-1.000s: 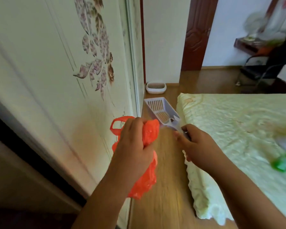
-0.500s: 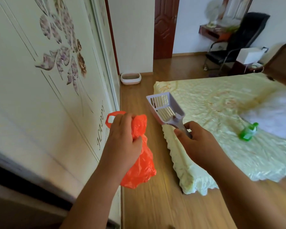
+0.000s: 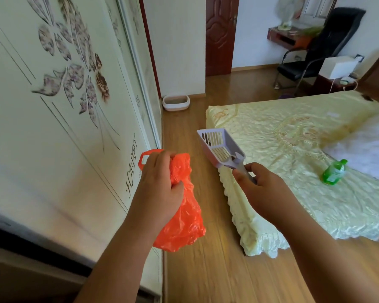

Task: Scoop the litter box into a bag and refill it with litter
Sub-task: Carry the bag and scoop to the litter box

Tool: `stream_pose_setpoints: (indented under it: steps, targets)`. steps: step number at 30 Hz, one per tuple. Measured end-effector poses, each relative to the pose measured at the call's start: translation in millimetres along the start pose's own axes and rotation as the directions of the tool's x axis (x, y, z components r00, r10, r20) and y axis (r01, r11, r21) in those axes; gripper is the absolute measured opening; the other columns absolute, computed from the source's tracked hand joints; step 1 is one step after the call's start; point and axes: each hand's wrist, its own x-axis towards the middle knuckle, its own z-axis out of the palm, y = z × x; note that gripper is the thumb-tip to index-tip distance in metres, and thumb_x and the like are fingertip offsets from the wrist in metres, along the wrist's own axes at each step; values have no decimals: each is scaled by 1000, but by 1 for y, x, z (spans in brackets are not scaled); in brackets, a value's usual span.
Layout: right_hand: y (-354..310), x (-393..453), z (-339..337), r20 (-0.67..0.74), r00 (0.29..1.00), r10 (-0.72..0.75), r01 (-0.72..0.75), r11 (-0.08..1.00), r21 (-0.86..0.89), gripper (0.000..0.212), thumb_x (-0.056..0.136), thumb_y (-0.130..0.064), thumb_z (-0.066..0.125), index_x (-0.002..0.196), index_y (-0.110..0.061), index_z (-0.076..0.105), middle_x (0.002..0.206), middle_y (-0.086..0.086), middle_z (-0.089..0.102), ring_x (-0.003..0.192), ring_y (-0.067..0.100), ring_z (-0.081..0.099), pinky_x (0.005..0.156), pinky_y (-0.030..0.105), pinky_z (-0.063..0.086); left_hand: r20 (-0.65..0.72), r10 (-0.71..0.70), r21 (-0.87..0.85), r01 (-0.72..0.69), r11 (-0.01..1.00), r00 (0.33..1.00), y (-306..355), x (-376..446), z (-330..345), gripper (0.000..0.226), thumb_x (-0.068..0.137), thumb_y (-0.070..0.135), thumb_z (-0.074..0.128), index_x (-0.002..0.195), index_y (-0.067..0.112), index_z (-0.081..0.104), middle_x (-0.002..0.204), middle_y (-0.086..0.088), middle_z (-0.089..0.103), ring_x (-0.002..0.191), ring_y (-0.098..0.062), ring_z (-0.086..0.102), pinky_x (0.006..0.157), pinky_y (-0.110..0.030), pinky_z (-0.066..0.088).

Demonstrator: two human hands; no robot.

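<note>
You stand in a bedroom with the bed (image 3: 293,171) filling your right side and the flowered wardrobe door (image 3: 64,106) running along your left, and a strip of wooden floor (image 3: 184,119) between them leads straight ahead to the litter box (image 3: 176,102). That box sits on the floor at the far end of the strip, just beside the wardrobe's end and against the white wall, well apart from both your hands; its long side lies across your line of approach. It is slightly left of centre, so your left hand (image 3: 160,189) is the one more in line with it, though neither is anywhere near reach. I judge you must walk the strip and crouch before any scooping can begin. In that left hand your fingers are curled tight round the bunched orange bag (image 3: 182,215), which hangs crumpled and unopened below your fist. Your right hand (image 3: 265,191) grips the handle of the lilac scoop (image 3: 219,147), fingers wrapped round it, the slotted pan pointing forward and left toward the box. The scoop looks empty.
</note>
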Motion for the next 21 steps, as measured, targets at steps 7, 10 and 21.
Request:
stream_pose_setpoints:
  steps: [7, 10, 21]
  targets:
    - [12, 28, -22, 37, 998, -47, 45, 998, 44, 32, 94, -58, 50, 102, -28, 58, 69, -7, 59, 62, 8, 56, 57, 26, 38, -30, -51, 45, 52, 998, 998, 22, 12, 14, 43, 96, 18, 65, 134, 23, 45, 133, 5, 47, 121, -18, 54, 91, -24, 43]
    - [18, 43, -32, 34, 997, -71, 69, 997, 39, 36, 91, -62, 49, 106, -29, 57, 74, -8, 62, 66, 8, 58, 59, 27, 40, -51, -80, 42, 82, 996, 996, 32, 19, 23, 45, 98, 20, 64, 137, 26, 43, 135, 6, 46, 120, -15, 52, 89, -22, 40]
    - [47, 74, -51, 76, 989, -126, 126, 992, 4, 45, 93, -60, 50, 122, -26, 59, 83, -12, 63, 77, 6, 61, 66, 28, 44, -79, -193, 2, 194, 981, 978, 49, 31, 60, 44, 95, 16, 64, 134, 26, 45, 133, 7, 46, 119, -18, 52, 93, -33, 46]
